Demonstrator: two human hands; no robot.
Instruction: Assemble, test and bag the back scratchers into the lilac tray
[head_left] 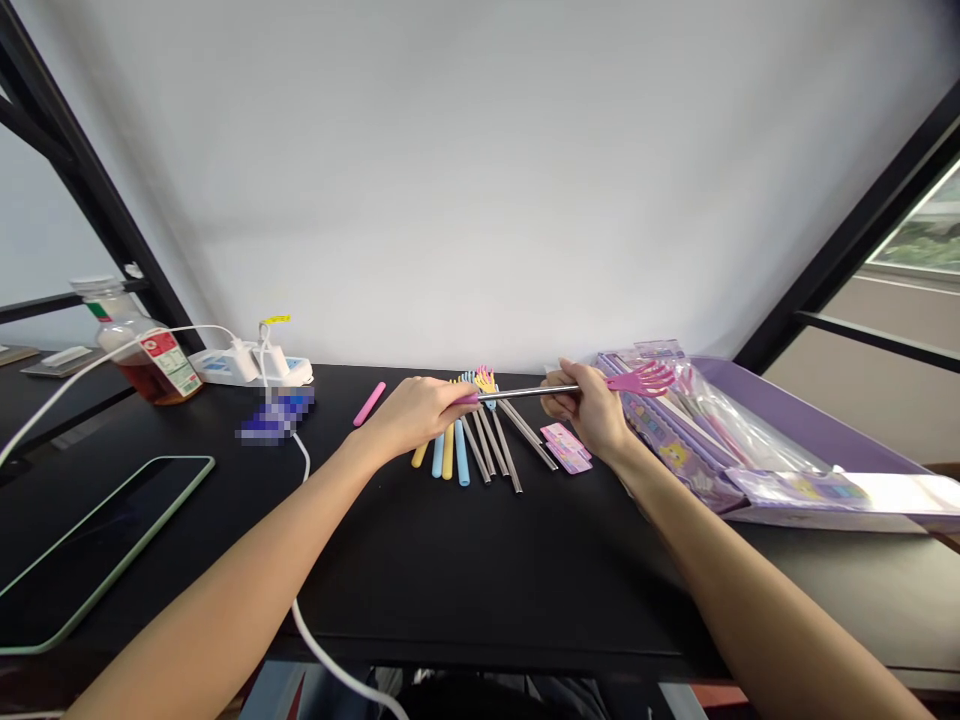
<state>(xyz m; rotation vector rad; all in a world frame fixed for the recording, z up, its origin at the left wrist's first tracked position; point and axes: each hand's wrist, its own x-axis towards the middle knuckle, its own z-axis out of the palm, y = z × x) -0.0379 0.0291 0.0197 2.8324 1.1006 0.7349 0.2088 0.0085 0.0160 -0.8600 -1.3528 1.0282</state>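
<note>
Two-handed, we are holding the pink back scratcher (525,391) above the desk (450,570), our left hand (416,415) gripping its handle end, our right hand (589,400) gripping near its claw, seemingly working the handle, any next move calling for straight alignment.

A black surface (465,590) is standing against a plain pale wall (480,180) between black metal frame bars, with a phone (105,550), a white power strip (251,368) and a glass bottle (146,350) lying about, suggesting a home or dormitory desk area; a window (926,235) at right is showing greenery.
</note>
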